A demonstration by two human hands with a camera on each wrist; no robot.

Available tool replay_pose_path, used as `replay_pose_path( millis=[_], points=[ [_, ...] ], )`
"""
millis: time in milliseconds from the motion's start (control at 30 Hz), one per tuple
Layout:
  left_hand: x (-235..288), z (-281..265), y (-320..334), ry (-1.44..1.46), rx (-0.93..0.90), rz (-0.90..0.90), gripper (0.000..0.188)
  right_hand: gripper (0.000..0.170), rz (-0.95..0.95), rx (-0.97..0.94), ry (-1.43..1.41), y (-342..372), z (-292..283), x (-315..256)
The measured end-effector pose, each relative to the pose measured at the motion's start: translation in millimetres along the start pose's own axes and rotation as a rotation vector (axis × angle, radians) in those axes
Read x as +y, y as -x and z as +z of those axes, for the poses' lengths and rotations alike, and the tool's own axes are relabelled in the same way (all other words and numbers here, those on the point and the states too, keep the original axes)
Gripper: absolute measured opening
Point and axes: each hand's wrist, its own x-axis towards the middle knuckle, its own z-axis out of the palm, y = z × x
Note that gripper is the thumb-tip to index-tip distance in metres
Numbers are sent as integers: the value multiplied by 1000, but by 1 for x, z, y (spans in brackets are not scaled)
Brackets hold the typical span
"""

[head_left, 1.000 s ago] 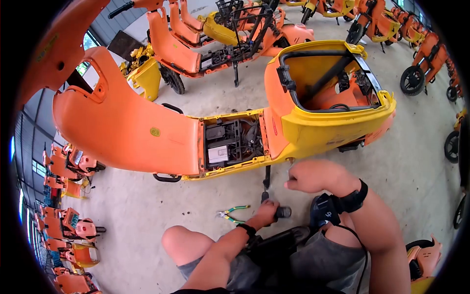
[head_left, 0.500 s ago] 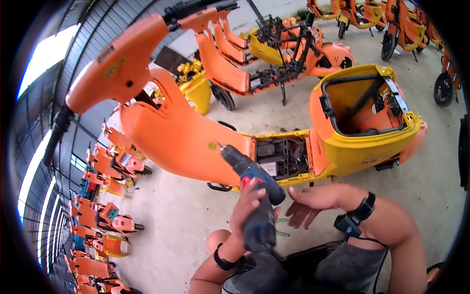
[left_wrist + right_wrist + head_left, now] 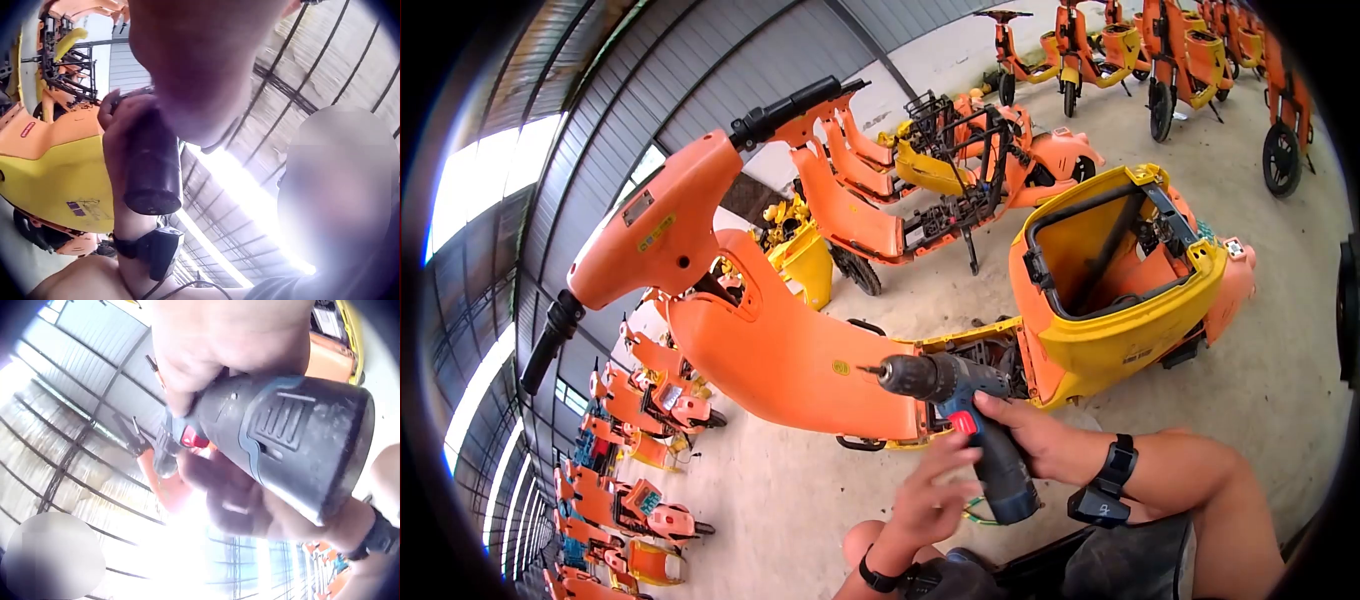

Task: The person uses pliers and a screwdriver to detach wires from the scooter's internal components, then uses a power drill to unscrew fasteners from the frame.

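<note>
A cordless drill with a red trigger is held up in front of the scooter, its bit pointing left. My right hand grips its handle from the right side; the handle's wide dark base fills the middle of the right wrist view. On the left of the handle, my left hand has its fingers loosely spread close to the trigger. Behind the drill stands an orange and yellow scooter with an uncovered floor bay of dark parts. Green-handled pliers on the ground show only partly.
A row of orange scooters lines the left side. Partly stripped scooters and a yellow bin-like part stand behind the near one. Its handlebar juts out at left, and its open rear box rises at right.
My left hand lifted the drill from near the ground to chest height. The drill has passed into my right hand, and the left fingers have loosened. The head view has tilted up.
</note>
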Motion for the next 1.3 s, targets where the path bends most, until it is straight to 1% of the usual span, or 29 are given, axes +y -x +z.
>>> replay_pose_path(
  millis=[33,67,133,167,200,233,267,333,367,400,433,500,533,600,633,667,733,800,833,867,933,967,1000,1033,1067,1133,1200,1267,1300],
  points=[
    [2,3,-1,9,287,-175,64,50,-33,-35,23,-4,-6,-2],
    [-2,7,-7,6,279,-170,64,50,-41,-39,19,-3,-10,-6],
    [-11,9,-34,412,750,-344,81,50,80,-90,89,-4,-13,-9],
    [-16,6,-41,435,682,-341,86,52,91,-93,163,-7,-15,-5],
    [-21,4,-43,460,617,-333,90,52,103,-100,172,-9,-16,2],
    [-16,4,-43,491,672,-421,79,53,186,-78,238,-11,-18,11],
    [-30,6,-36,526,634,-239,54,54,261,-53,304,-13,-20,19],
    [-31,8,-35,233,530,-471,32,58,235,-109,268,-16,-23,35],
    [-34,12,-35,229,520,-531,26,59,250,-76,290,-17,-25,37],
    [-37,14,-31,235,508,-528,26,59,267,-43,311,-17,-27,39],
    [-42,14,-27,220,493,-592,25,59,255,-39,306,-17,-28,40],
    [-52,14,-19,228,474,-685,24,57,275,-11,519,-17,-31,41],
    [-52,16,-19,228,480,-689,24,57,282,-12,521,-18,-32,42],
    [-53,20,-19,414,558,-781,24,61,338,17,580,-17,-32,46],
    [-55,21,-17,429,560,-775,24,67,340,36,517,-16,-31,48],
    [-58,21,-12,436,564,-785,24,67,351,42,515,-17,-34,53],
    [-64,22,-6,445,548,-747,23,76,310,49,361,-23,-40,60],
    [-66,25,-3,449,553,-763,21,73,320,90,429,-26,-42,62],
    [-67,28,0,465,586,-778,21,71,328,125,493,-27,-43,64],
    [-69,30,2,480,621,-792,21,71,348,129,498,-28,-44,65],
    [-73,29,14,477,635,-815,21,63,391,132,528,-31,-45,67],
    [-73,27,19,538,632,-792,21,58,385,115,547,-33,-48,71],
    [-74,25,22,598,631,-761,22,58,408,116,551,-32,-49,74],
    [-74,23,23,593,617,-707,21,58,384,124,589,-32,-50,76],
    [-72,22,22,592,632,-716,21,58,356,128,624,-33,-49,78],
    [-66,23,15,473,655,-819,20,57,378,139,607,-34,-44,80],
    [-75,28,21,481,660,-840,20,57,406,172,566,-32,-40,82],
    [-80,34,22,470,690,-920,21,58,406,196,585,-34,-40,86],
    [-82,36,23,418,667,-912,16,60,397,222,597,-34,-40,87]
  ],
)
